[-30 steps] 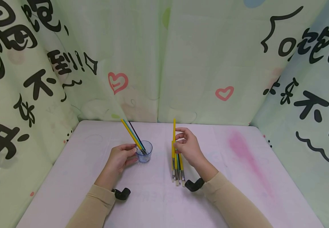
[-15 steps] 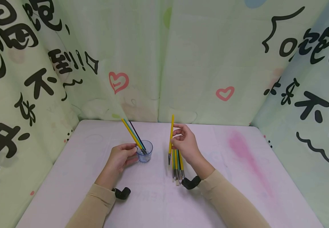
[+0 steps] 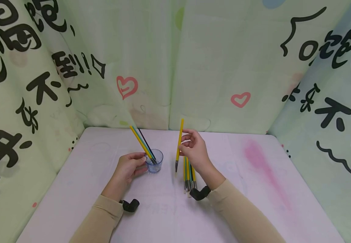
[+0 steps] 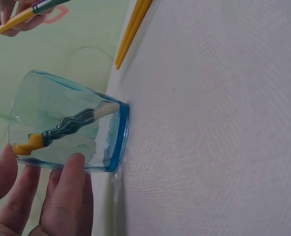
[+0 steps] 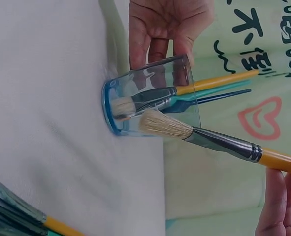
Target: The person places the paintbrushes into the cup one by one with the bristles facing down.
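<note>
My left hand (image 3: 129, 168) grips a clear blue-tinted cup (image 3: 155, 168) by its side, thumb near the rim. The cup stands upright on the table. A yellow, a teal and a dark-handled paintbrush lean in it, bristles down; the right wrist view shows the yellow brush's pale bristles (image 5: 122, 106) near the base. To the right, my right hand (image 3: 196, 148) pinches a yellow-handled paintbrush (image 3: 180, 140) by its handle, bristles down, raised over the table. In the right wrist view its bristle head (image 5: 162, 124) overlaps the cup.
Several paintbrushes (image 3: 189, 173) with yellow and teal handles lie side by side on the white-covered table (image 3: 239, 209), below my right hand. Pale green printed curtains (image 3: 206, 67) hang behind and along both sides. A pink stain (image 3: 263, 165) marks the cloth at right.
My right hand has lifted the yellow paintbrush off the bunch and carried it leftward toward the cup. My left hand and the cup have stayed in place.
</note>
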Action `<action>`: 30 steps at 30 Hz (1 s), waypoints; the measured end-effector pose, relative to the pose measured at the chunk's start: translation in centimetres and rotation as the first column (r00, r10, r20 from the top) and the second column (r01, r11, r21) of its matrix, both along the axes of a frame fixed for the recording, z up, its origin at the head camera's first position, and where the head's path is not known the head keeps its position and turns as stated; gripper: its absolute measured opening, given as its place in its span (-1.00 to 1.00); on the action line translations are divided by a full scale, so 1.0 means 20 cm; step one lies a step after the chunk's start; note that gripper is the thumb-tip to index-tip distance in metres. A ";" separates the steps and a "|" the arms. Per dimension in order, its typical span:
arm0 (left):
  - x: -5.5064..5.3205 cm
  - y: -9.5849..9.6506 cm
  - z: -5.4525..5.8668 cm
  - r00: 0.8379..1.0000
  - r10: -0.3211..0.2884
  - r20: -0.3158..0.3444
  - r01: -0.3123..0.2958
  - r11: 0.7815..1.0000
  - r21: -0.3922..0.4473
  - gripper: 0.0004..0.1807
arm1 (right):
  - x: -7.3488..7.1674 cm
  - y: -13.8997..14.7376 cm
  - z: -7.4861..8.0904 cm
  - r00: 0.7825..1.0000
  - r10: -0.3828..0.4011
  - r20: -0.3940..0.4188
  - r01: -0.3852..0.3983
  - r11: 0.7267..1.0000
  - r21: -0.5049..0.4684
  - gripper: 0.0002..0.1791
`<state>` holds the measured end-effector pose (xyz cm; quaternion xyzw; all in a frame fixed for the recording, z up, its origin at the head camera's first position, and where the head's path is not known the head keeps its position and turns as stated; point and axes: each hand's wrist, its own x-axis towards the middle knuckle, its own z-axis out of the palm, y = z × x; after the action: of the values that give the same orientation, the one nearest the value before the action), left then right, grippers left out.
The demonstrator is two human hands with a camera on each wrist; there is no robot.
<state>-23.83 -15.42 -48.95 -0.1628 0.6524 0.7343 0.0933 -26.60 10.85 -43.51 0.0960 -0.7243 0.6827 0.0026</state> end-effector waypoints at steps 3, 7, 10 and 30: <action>0.00 0.00 0.00 1.000 -0.002 -0.006 0.002 1.000 -0.001 -0.63 | 0.00 -0.01 0.01 1.000 -0.003 -0.004 0.003 1.000 0.000 -0.37; 0.00 0.00 0.00 1.000 -0.005 -0.005 0.005 1.000 -0.001 -0.63 | 0.00 -0.03 0.01 1.000 -0.015 0.000 0.015 1.000 -0.014 -0.37; 0.00 0.00 0.00 1.000 -0.002 0.001 0.002 1.000 0.000 -0.63 | -0.01 -0.04 0.01 1.000 -0.012 -0.013 0.012 1.000 -0.028 -0.36; 0.00 0.00 0.00 1.000 0.001 0.000 -0.001 1.000 -0.006 -0.64 | 0.00 -0.11 0.06 0.998 0.029 -0.063 -0.034 0.996 -0.083 -0.39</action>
<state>-23.86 -15.45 -48.95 -0.1635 0.6545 0.7324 0.0923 -26.69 8.61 -42.33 0.1282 -0.6928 0.7094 0.0180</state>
